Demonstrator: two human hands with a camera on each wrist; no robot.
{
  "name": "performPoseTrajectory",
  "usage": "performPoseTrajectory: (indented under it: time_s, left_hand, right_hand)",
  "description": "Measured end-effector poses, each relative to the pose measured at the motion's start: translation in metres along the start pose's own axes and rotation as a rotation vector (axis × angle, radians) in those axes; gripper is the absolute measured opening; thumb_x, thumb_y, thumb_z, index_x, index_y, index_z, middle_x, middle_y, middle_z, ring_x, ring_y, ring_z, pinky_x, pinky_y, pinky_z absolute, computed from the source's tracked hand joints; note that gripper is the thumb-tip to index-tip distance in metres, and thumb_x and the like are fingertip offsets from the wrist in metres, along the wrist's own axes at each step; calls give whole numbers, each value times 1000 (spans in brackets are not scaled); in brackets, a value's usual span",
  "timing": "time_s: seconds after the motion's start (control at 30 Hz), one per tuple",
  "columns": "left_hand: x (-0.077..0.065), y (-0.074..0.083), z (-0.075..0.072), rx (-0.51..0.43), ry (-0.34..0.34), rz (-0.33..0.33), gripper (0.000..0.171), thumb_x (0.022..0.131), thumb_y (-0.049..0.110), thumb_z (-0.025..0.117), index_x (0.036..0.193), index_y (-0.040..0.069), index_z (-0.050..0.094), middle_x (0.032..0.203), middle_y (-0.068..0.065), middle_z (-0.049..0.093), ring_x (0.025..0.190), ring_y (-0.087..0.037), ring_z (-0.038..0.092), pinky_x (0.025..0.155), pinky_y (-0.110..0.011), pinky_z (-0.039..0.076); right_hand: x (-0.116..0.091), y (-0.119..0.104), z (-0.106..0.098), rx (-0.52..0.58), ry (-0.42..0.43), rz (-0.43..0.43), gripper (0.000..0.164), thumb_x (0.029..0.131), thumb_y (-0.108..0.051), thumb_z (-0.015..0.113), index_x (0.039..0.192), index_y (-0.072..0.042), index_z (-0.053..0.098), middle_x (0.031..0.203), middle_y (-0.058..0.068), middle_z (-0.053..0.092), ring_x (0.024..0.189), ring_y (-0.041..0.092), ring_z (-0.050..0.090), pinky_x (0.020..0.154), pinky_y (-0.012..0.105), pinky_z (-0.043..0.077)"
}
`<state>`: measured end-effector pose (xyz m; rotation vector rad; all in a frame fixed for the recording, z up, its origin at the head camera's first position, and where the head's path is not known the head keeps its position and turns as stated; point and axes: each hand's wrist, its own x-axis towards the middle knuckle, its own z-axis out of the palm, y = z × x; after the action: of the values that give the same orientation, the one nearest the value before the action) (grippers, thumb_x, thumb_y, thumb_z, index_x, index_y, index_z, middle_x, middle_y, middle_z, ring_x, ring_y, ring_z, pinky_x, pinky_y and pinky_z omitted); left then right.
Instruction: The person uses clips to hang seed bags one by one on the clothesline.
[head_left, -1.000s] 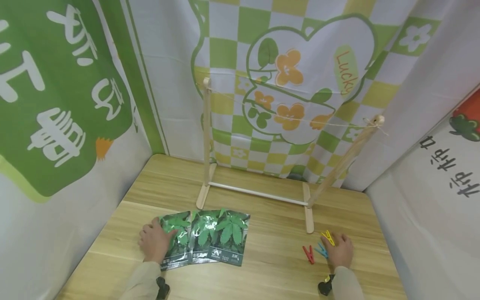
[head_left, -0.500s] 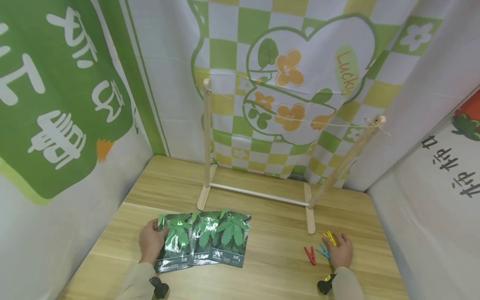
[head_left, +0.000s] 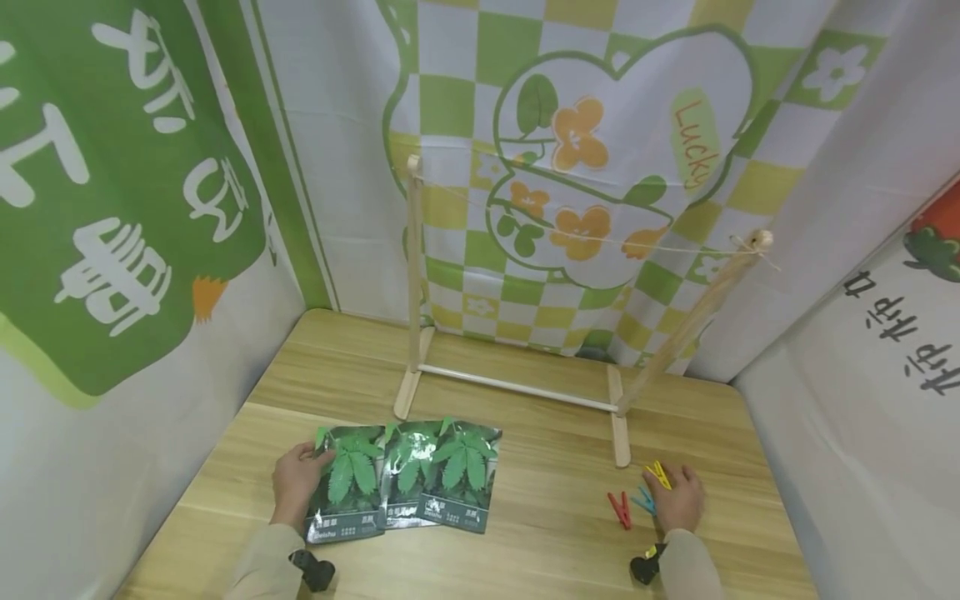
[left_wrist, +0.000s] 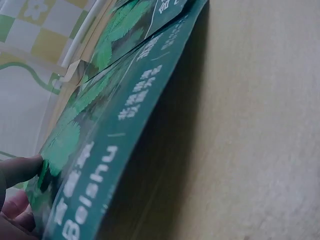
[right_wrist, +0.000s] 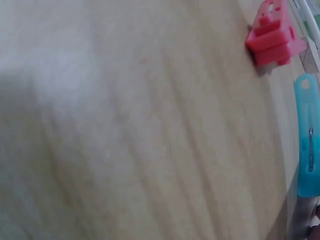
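My left hand (head_left: 296, 479) pinches the left edge of a green leaf-print packet (head_left: 347, 492), thumb on its face and fingers at its underside. In the left wrist view this packet (left_wrist: 95, 165) slants above the table with a dark shadow beneath. It lies beside a middle packet (head_left: 408, 483), which a right-hand packet (head_left: 459, 471) partly covers. My right hand (head_left: 680, 500) pinches a yellow clothespin (head_left: 658, 475) over the table. A blue clothespin (head_left: 644, 500) is right by its fingers, with a red clothespin (head_left: 620, 510) further left.
Behind the packets stands a wooden frame (head_left: 415, 275) with a thin string (head_left: 570, 236) tied between its two posts and a white bar (head_left: 517, 388) low down. Printed cloth (head_left: 457, 108) hangs around the wooden table (head_left: 555, 500).
My left hand has slid a little left, its thumb drawing back to the packet's edge. The left packet has shifted slightly left and tilted. My right hand has stayed almost still.
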<state>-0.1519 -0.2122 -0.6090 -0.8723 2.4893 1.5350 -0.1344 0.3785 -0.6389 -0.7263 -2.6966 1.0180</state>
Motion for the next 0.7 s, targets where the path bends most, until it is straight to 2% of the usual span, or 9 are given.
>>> performPoseTrajectory:
  time_s: [0.17,0.4,0.57,0.7]
  left_hand:
    - [0,0,-4,-53,-41,-35,61,95,31,60,141,-5,41,144,-31,42,135,-49,36,112,-59,30]
    - [0,0,-7,-118,-93,-81,57,95,35,60,134,-6,48,141,-30,44,133,-44,41,111,-55,35]
    - [2,-1,-12,-130,-105,-94,59,95,36,60,137,-4,47,145,-28,41,136,-44,38,112,-54,34]
    - [2,1,-17,-148,-111,-93,62,95,36,61,139,-4,44,147,-28,39,138,-45,34,114,-55,31]
  right_hand:
    - [-2,-4,0,4,4,15,51,92,-30,67,128,4,56,146,35,32,134,55,26,110,66,21]
    - [-3,-8,0,-19,16,37,47,93,-25,64,127,6,56,145,35,33,134,54,28,110,66,21]
    - [-5,-17,-3,-17,38,50,46,94,-23,63,127,8,55,140,35,39,130,53,32,109,64,24]
    - [-7,-20,-4,27,46,64,45,93,-21,63,127,8,56,134,33,46,125,52,39,106,63,29]
